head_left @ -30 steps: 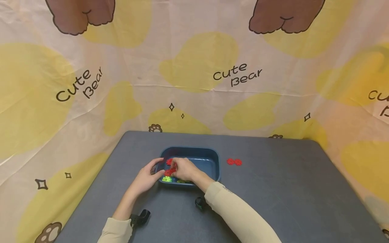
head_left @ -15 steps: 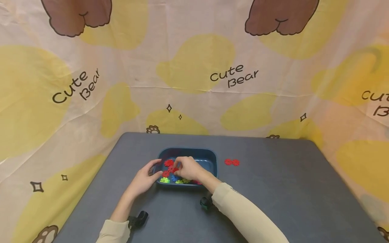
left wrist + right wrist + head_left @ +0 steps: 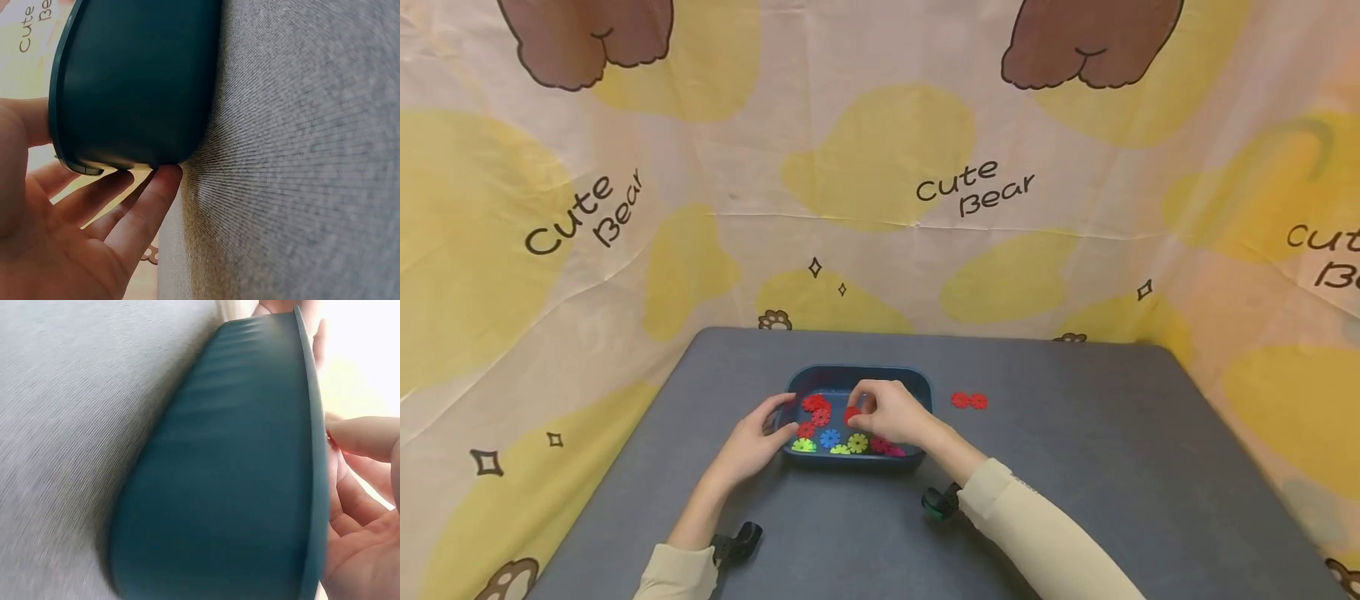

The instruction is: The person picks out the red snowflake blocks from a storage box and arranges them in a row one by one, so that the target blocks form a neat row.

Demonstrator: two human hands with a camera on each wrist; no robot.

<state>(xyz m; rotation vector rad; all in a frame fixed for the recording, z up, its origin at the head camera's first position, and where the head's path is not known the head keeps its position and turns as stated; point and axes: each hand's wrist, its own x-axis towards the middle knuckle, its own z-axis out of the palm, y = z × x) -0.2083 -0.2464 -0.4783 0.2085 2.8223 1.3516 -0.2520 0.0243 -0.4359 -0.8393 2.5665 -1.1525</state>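
Observation:
A dark blue plastic tray (image 3: 917,372) stands on the grey table with toothed snowflake discs in it. My left hand (image 3: 751,443) grips the tray's left end; in the left wrist view its thumb lies at the rim and its fingers touch the outer wall. Over the middle of the tray, my right hand (image 3: 891,412) pinches a red snowflake disc (image 3: 852,415) between thumb and forefinger. Several joined red discs (image 3: 816,405) lie at the tray's left. Along its near side are a blue disc (image 3: 830,438), yellow-green discs (image 3: 857,443) and magenta discs (image 3: 887,448).
Two red discs (image 3: 969,401), side by side, lie on the table (image 3: 1075,467) right of the tray. A printed cloth (image 3: 865,167) hangs behind and beside the table. A dark wrist camera (image 3: 741,542) sits on the left wrist, another (image 3: 942,502) on the right.
My right hand has moved right and slightly up from the red discs at the tray's left, carrying a red disc. The left hand keeps its place at the tray's end.

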